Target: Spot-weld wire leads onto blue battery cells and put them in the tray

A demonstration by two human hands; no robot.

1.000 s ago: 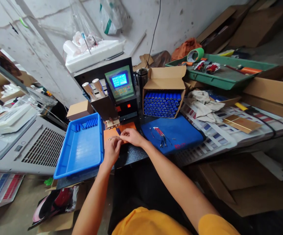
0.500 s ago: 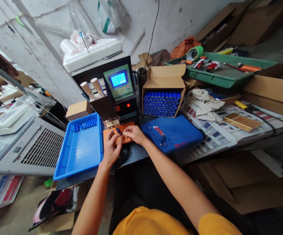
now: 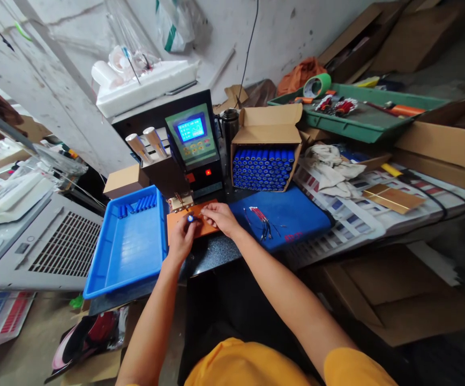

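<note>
Head view. My left hand (image 3: 181, 239) has its grip closed on a small blue battery cell (image 3: 190, 219), pinched at the fingertips with its round end turned up toward me. The cell sits over the orange pad (image 3: 206, 227), directly below the electrode head of the spot welder (image 3: 188, 145); whether it touches the electrodes I cannot tell. My right hand (image 3: 218, 217) rests on the same pad just to the right of the cell, fingers drawn narrow and pointed at it. I cannot tell whether they pinch anything; if something lies between them, it is too small to make out.

To the left of the pad, touching its edge, stands a blue tray (image 3: 132, 257) with a short row of blue cells (image 3: 138, 205) lying along its far wall. To the right lies a blue cloth (image 3: 297, 217) carrying a small bundle of red and black leads (image 3: 261, 220). Behind the cloth an open cardboard box (image 3: 270, 128) stands on its side, packed with stacked blue cells, ends facing me. The welder's screen is lit and a red lamp glows beneath it. Further right on the surface (image 3: 212, 257) lie a crumpled rag (image 3: 332, 166) and a green tray (image 3: 361, 120) of tools.
</note>
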